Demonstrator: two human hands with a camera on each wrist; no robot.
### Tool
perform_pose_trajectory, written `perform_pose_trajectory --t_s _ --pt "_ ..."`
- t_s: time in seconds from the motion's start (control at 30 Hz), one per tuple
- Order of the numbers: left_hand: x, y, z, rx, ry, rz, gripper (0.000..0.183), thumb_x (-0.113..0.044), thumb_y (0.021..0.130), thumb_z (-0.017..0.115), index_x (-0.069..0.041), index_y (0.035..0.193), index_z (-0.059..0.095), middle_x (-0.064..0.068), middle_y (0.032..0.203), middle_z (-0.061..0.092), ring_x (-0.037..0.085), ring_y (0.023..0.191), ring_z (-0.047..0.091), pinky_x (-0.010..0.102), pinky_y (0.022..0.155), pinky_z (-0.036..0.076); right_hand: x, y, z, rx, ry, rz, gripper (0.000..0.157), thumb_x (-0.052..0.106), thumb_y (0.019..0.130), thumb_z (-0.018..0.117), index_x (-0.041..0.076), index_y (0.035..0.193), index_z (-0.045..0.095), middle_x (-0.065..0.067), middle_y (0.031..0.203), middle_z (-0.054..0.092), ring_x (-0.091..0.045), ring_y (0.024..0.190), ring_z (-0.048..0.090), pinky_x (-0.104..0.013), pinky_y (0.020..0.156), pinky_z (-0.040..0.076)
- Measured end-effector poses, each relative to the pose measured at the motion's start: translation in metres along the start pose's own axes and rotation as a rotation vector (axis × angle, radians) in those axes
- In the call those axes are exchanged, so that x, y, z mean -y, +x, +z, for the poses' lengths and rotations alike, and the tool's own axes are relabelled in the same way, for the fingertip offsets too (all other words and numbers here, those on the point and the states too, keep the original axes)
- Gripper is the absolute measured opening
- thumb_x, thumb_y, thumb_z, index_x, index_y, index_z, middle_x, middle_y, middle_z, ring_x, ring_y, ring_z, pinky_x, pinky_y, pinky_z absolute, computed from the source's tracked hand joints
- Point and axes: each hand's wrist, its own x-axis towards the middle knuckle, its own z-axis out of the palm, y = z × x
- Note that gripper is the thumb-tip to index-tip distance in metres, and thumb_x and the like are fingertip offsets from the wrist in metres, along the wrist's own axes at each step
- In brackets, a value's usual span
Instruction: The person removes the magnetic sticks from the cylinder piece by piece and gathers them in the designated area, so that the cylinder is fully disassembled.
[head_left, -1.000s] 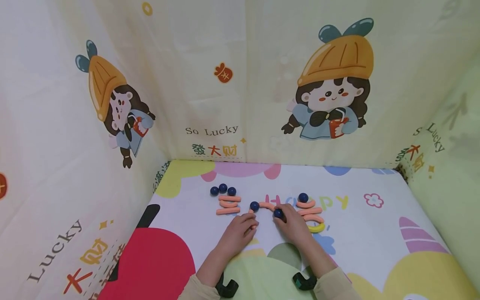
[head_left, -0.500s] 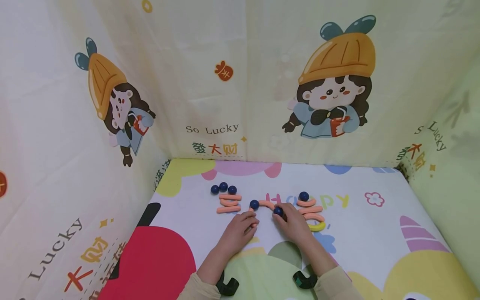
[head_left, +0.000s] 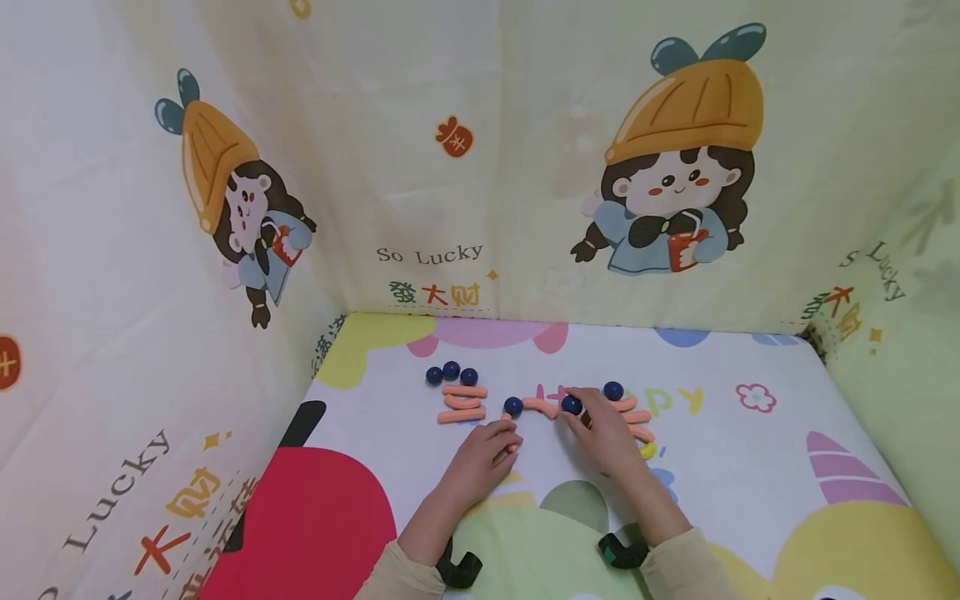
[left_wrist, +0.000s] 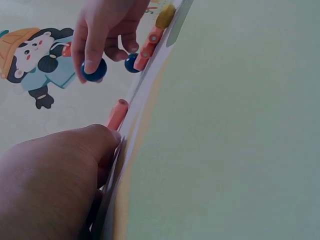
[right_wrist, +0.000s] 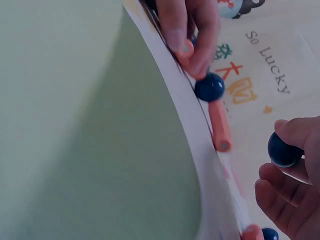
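My right hand (head_left: 611, 437) pinches a dark blue ball (right_wrist: 283, 150) between thumb and fingers, above the tabletop. The ball is apart from the free end of a curved salmon-coloured magnetic rod (head_left: 541, 407). That rod's other end meets a second blue ball (right_wrist: 210, 87). On this ball's near side, my left hand (head_left: 480, 458) pinches another salmon-coloured rod (right_wrist: 186, 50) with its fingertips, covering most of it in the head view.
To the left lie three blue balls (head_left: 452, 370) in a group, with several salmon-coloured rods (head_left: 461, 416) below. Behind the right hand are another blue ball (head_left: 613, 390), more rods (head_left: 637, 416) and a yellow curved piece (head_left: 648, 451). Printed cloth walls (head_left: 525, 208) enclose the table.
My right hand has lifted the blue ball away from the curved rod's end, moving right and up. My left hand has stayed in place on its rod. The head view has shifted slightly.
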Motion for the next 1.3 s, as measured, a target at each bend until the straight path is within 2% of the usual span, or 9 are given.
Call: perform_pose_trajectory --t_s 0.13,0.2,0.27,0.37,0.5,0.67,0.87,1.03,1.3 --pt "0.001 0.001 0.002 0.004 0.001 -0.003 0.021 -0.027 0.098 0.062 -0.023 0.118 0.068 -0.003 0.137 0.058 0.019 0.125 0.055 0.037 0.104 0.045 -0.015 0.009 -0.020 -0.024 -0.041 0.012 0.048 0.025 0.093 0.070 0.012 0.137 0.055 -0.008 0.111 0.061 -0.013 0.076 0.051 -0.029 0.065 0.043" --pt "0.002 0.001 0.002 0.003 0.004 -0.003 0.021 -0.027 0.098 0.062 -0.023 0.118 0.068 -0.003 0.137 0.058 0.018 0.124 0.055 0.037 0.103 0.045 -0.024 0.014 -0.030 0.000 -0.007 0.065 0.049 0.024 0.093 0.069 0.012 0.138 0.053 -0.009 0.100 0.058 -0.016 0.074 0.053 -0.030 0.064 0.045" --pt "0.002 0.001 0.003 0.001 0.006 -0.001 0.021 -0.027 0.098 0.062 -0.023 0.118 0.068 -0.003 0.136 0.059 0.018 0.124 0.056 0.036 0.103 0.045 -0.032 0.018 -0.042 0.046 0.023 0.133 0.049 0.025 0.095 0.067 0.014 0.140 0.050 -0.009 0.099 0.057 -0.018 0.075 0.054 -0.031 0.066 0.047" --pt "0.002 0.001 0.004 -0.004 0.007 0.000 0.021 -0.027 0.098 0.062 -0.023 0.117 0.069 -0.003 0.135 0.059 0.018 0.122 0.056 0.036 0.101 0.046 -0.045 0.025 -0.055 0.091 0.043 0.199 0.048 0.029 0.098 0.063 0.016 0.142 0.049 -0.011 0.107 0.057 -0.021 0.081 0.055 -0.032 0.069 0.049" --pt "0.002 0.001 0.004 -0.012 0.001 0.005 0.020 -0.026 0.098 0.063 -0.023 0.116 0.069 -0.003 0.134 0.060 0.019 0.121 0.057 0.036 0.101 0.046 -0.062 0.033 -0.066 0.103 -0.019 0.211 0.049 0.034 0.098 0.061 0.014 0.141 0.050 -0.013 0.132 0.051 -0.026 0.096 0.053 -0.038 0.079 0.049" --pt "0.002 0.001 0.004 -0.018 -0.001 0.010 0.020 -0.026 0.098 0.063 -0.022 0.116 0.069 -0.002 0.134 0.060 0.019 0.121 0.057 0.036 0.101 0.046 -0.081 0.042 -0.071 0.149 -0.061 0.241 0.050 0.031 0.098 0.061 0.011 0.143 0.049 -0.019 0.139 0.047 -0.034 0.105 0.055 -0.050 0.088 0.051" --pt "0.001 0.002 0.003 -0.012 -0.004 0.000 0.020 -0.026 0.098 0.063 -0.023 0.117 0.069 -0.002 0.135 0.060 0.019 0.122 0.057 0.036 0.101 0.046 -0.096 0.048 -0.071 0.201 -0.081 0.255 0.051 0.031 0.098 0.062 0.007 0.141 0.050 -0.022 0.133 0.052 -0.034 0.104 0.055 -0.051 0.088 0.049" --pt "0.001 0.002 0.002 -0.004 0.002 -0.007 0.020 -0.026 0.098 0.062 -0.023 0.117 0.069 -0.003 0.136 0.059 0.018 0.123 0.056 0.036 0.102 0.046 -0.100 0.051 -0.070 0.226 -0.072 0.253 0.051 0.032 0.098 0.061 0.007 0.141 0.050 -0.024 0.135 0.052 -0.039 0.111 0.055 -0.057 0.093 0.047" --pt "0.002 0.002 0.003 -0.003 0.008 0.000 0.020 -0.026 0.099 0.061 -0.023 0.117 0.069 -0.003 0.135 0.059 0.018 0.121 0.057 0.035 0.101 0.046 -0.098 0.051 -0.071 0.269 -0.079 0.260 0.054 0.031 0.099 0.058 0.006 0.145 0.045 -0.027 0.143 0.046 -0.046 0.127 0.047 -0.064 0.104 0.038"
